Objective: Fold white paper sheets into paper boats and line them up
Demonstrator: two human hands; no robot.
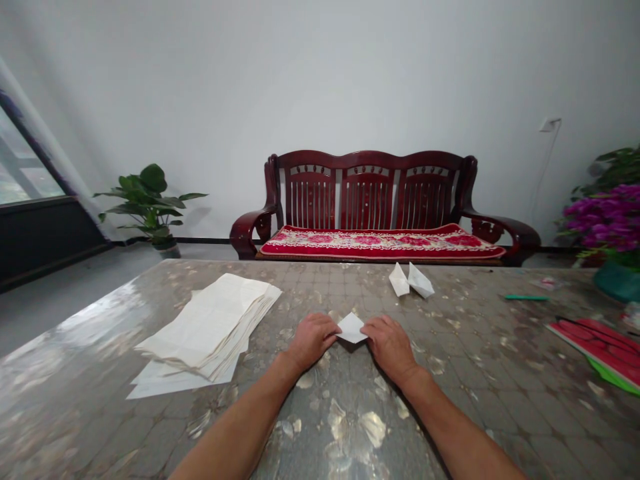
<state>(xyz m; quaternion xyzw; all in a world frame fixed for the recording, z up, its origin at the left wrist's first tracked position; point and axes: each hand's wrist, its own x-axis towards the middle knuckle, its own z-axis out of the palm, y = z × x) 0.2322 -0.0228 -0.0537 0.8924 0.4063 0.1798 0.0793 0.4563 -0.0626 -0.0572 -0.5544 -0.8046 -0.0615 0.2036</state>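
Observation:
A small white folded paper (352,328), diamond-shaped, is between my two hands near the middle of the table. My left hand (314,339) pinches its left corner, and my right hand (389,344) pinches the right corner. Beyond my right hand stand two folded paper boats, one (399,280) beside the other (421,281). To the left of my left hand lies a stack of white paper sheets (215,320), somewhat unevenly piled.
The patterned table (475,360) spans the view. At its right are a green pen (526,297), a red book (590,340) with glasses on it, and purple flowers (605,217) in a pot. Behind stand a wooden bench (367,160) and a potted plant (153,200).

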